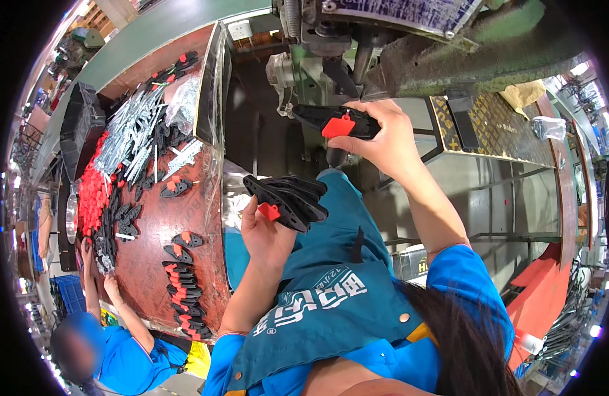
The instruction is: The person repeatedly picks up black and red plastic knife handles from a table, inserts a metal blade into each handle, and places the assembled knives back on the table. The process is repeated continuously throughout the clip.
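In my left hand (268,236) is a stack of several black plastic parts (292,198), one showing a red insert (269,211). My left fingers are closed around its lower side, above my teal apron. Up and to the right, my right hand (382,135) pinches a single black plastic part (318,117) with a red piece (339,127) on it. That part lies lengthwise under the head of a green machine (436,72), close to its metal tooling (334,46). Whether it touches the tooling, I cannot tell.
A reddish table (146,254) at the left carries heaps of red pieces (93,191), silver metal strips (129,138) and a row of black-and-red parts (184,290). A co-worker in blue (129,353) reaches onto its near corner. A patterned board (509,132) stands right of the machine.
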Available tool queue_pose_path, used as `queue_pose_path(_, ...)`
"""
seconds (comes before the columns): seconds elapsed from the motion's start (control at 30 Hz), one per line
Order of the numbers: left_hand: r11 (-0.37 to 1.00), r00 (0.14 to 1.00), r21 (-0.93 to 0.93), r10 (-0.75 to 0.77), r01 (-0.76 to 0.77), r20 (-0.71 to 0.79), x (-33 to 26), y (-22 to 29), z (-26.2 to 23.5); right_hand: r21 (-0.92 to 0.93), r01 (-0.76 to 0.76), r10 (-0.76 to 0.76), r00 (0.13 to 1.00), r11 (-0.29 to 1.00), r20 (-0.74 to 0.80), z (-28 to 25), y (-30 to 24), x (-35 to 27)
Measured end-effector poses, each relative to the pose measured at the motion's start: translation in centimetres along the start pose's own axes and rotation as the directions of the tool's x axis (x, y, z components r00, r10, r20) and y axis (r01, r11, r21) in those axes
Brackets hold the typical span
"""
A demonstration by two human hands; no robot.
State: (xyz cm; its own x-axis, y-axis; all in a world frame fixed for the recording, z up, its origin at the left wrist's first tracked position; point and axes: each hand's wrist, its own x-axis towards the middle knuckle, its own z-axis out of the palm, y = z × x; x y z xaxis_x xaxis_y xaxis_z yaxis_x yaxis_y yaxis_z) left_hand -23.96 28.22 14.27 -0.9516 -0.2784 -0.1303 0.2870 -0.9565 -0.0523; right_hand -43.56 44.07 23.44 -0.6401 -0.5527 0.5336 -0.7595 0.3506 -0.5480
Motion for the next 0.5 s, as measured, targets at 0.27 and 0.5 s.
queue_pose_path(0.27, 0.993, 0.999, 0.113, 0.039, -0.043, 0.033, -0.1, 0.6, 1.8, -0.080, 0.030, -0.034, 0.998, 0.996, -0.046, -0.1, 0.3, 0.3)
queue_pose_path(0.5, 0.996, 0.991, -0.058, -0.062, 0.069, 0.121, 0.8, 0.6, 1.9, -0.037, 0.027, -0.029, 0.999, 0.999, -0.042, -1.2, -1.3, 1.9)
